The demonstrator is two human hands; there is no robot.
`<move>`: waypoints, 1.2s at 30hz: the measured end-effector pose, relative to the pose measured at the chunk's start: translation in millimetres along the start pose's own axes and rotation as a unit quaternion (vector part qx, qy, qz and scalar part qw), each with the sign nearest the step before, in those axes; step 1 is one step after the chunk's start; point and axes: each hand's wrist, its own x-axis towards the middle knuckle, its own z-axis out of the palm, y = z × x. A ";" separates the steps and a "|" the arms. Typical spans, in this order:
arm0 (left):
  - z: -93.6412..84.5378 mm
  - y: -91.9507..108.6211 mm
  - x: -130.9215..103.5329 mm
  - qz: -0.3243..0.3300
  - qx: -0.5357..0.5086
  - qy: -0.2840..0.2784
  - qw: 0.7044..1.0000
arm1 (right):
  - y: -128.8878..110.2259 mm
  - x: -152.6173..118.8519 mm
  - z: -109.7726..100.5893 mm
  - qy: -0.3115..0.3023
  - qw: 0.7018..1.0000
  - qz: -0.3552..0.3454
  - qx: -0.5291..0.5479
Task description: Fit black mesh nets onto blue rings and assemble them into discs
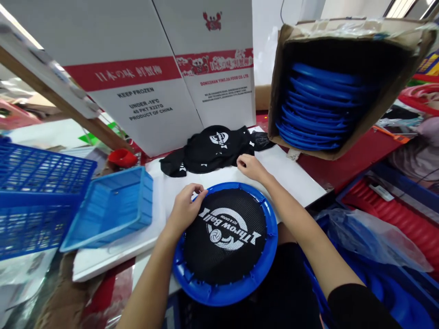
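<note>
A round blue frame (270, 228) with black printed mesh (222, 265) across it lies at the near edge of the white work surface (295, 176), partly over my lap. My left hand (188, 205) pinches the upper left part of its rim between thumb and fingers. Beyond the ring, my right hand (252, 168) is closed beside the right part of a pile of black printed mesh pieces (209, 151); whatever its fingers hold is too small to make out.
White cartons (137, 91) stand behind the cloth. An open cardboard box (276, 91) of stacked blue rings (315, 109) is at the right back. Left are a light-blue tray (146, 196), blue baskets (41, 173) and a red cup (122, 158). Red rings (394, 210) lie right.
</note>
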 end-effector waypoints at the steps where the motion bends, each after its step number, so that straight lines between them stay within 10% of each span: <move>1: 1.0 -4.1 0.6 0.002 0.015 0.000 1.000 | 2.5 0.8 0.1 0.012 1.000 0.004 0.005; 12: 13.8 -35.6 3.1 0.096 0.104 -0.043 0.989 | 5.4 1.8 -16.2 0.162 0.985 -0.024 -0.057; 18: 17.9 -40.8 7.5 0.085 0.119 -0.078 0.986 | -16.0 26.2 -140.0 0.238 0.959 -0.053 -0.145; 24: 10.3 -19.5 4.8 0.050 0.197 -0.086 0.975 | -33.9 62.7 -288.9 0.213 0.845 0.125 -0.475; 29: 4.8 -9.0 2.0 0.014 0.203 -0.062 0.977 | -36.7 60.6 -324.0 0.115 0.873 0.253 -0.400; 36: 7.9 -21.8 4.9 -0.018 0.085 -0.019 0.996 | -25.4 53.1 -332.8 0.114 0.889 0.196 -0.399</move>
